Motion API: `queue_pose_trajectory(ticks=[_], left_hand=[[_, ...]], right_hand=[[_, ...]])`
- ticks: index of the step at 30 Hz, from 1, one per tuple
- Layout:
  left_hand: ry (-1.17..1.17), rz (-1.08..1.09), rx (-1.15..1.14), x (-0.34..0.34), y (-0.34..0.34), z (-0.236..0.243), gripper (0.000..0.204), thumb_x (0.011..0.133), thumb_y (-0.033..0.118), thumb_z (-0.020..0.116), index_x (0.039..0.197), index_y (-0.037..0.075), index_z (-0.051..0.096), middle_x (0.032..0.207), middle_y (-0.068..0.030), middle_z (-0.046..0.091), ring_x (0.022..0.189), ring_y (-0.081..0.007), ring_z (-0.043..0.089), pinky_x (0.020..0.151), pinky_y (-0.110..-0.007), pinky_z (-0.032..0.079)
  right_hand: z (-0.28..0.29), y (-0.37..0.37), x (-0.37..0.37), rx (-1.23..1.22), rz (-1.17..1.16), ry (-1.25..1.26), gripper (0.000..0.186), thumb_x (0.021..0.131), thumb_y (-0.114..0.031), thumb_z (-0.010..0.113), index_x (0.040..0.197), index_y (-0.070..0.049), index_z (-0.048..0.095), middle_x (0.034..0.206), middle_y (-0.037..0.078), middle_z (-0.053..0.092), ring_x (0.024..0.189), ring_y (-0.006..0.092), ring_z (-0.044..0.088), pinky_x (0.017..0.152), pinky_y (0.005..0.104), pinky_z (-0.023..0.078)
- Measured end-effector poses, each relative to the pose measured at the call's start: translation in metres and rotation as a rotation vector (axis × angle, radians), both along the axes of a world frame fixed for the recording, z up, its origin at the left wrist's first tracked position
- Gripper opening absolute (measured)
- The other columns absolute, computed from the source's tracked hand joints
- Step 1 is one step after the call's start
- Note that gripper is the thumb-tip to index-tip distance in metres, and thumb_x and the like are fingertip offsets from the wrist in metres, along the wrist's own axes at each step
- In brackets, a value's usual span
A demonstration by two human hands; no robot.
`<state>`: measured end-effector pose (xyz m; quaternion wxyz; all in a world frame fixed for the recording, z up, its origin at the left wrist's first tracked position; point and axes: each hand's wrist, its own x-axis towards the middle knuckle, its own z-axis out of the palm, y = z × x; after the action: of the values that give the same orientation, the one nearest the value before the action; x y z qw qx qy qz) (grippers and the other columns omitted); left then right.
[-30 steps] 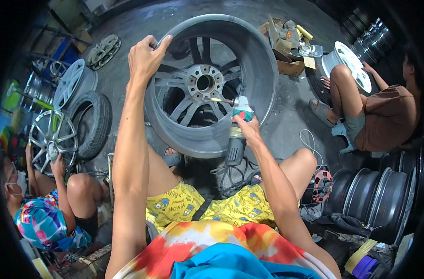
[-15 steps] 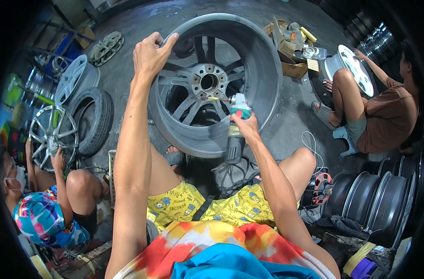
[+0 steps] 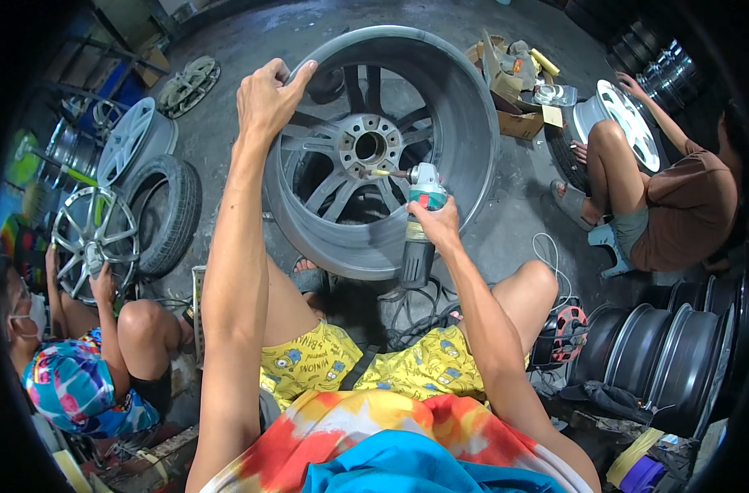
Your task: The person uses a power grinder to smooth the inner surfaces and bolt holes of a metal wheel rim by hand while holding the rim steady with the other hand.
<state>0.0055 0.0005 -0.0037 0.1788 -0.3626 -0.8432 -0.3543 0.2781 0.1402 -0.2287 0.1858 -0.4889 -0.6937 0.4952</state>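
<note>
A large grey alloy wheel rim (image 3: 465, 90) stands tilted before me, its open barrel toward me and its spokes and hub at the far end. My left hand (image 3: 269, 97) grips the rim's upper left edge, with the thumb stretched along the lip. In my right hand (image 3: 437, 222) is a teal and black angle grinder (image 3: 415, 261), held around its body inside the barrel's near right side. From its silver head a thin bit with a yellowish tip points left, just below the hub. Whether the tip touches metal I cannot tell.
Black cable (image 3: 411, 312) lies tangled between my feet. On the left, a co-worker holds a spoked rim (image 3: 95, 234) beside a tyre (image 3: 173, 218). At right, another person sits by a white rim (image 3: 625, 123). A cardboard box (image 3: 518, 123) and dark rims (image 3: 637, 345) stand nearby.
The grinder has shifted very slightly to the right in my right hand. My left hand keeps its place on the rim. The right co-worker's raised hand has moved up off the white rim.
</note>
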Motion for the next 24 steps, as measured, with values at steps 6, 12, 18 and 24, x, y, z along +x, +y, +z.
queue_pose_trajectory(ticks=[6,12,18,24], left_hand=[[0.015,0.001,0.024,-0.004,0.0,-0.003,0.064,0.088,0.059,0.074,0.071,-0.001,0.064,0.056,-0.01,0.055,0.056,-0.0204,0.053,0.057,-0.038,0.044],[0.041,-0.004,0.046,-0.002,0.003,-0.004,0.064,0.088,0.059,0.074,0.07,-0.001,0.064,0.055,-0.0091,0.054,0.056,-0.0195,0.052,0.057,-0.037,0.043],[0.024,0.015,0.041,-0.001,0.001,-0.003,0.064,0.088,0.059,0.075,0.07,-0.002,0.063,0.055,-0.0097,0.053,0.055,-0.0195,0.051,0.056,-0.037,0.043],[-0.012,0.025,-0.031,0.0,-0.001,0.001,0.059,0.087,0.057,0.074,0.075,-0.001,0.068,0.063,-0.0169,0.065,0.064,-0.0329,0.066,0.066,-0.043,0.051]], right_hand=[[0.028,-0.012,0.001,0.082,0.067,-0.026,0.097,0.064,-0.044,0.086,0.132,0.013,0.046,0.115,0.032,0.069,0.109,0.0423,0.07,0.095,0.0453,0.055],[0.05,-0.022,-0.01,0.161,0.053,-0.044,0.091,0.065,-0.041,0.085,0.129,0.011,0.047,0.109,0.031,0.07,0.102,0.0427,0.071,0.091,0.0458,0.056],[0.052,-0.025,-0.013,0.207,0.051,-0.002,0.091,0.064,-0.041,0.085,0.129,0.011,0.047,0.109,0.031,0.07,0.102,0.0432,0.071,0.092,0.0465,0.056],[0.004,-0.003,-0.005,-0.09,-0.045,-0.026,0.094,0.063,-0.042,0.086,0.13,0.013,0.051,0.122,0.031,0.066,0.113,0.0396,0.067,0.096,0.0436,0.053]])
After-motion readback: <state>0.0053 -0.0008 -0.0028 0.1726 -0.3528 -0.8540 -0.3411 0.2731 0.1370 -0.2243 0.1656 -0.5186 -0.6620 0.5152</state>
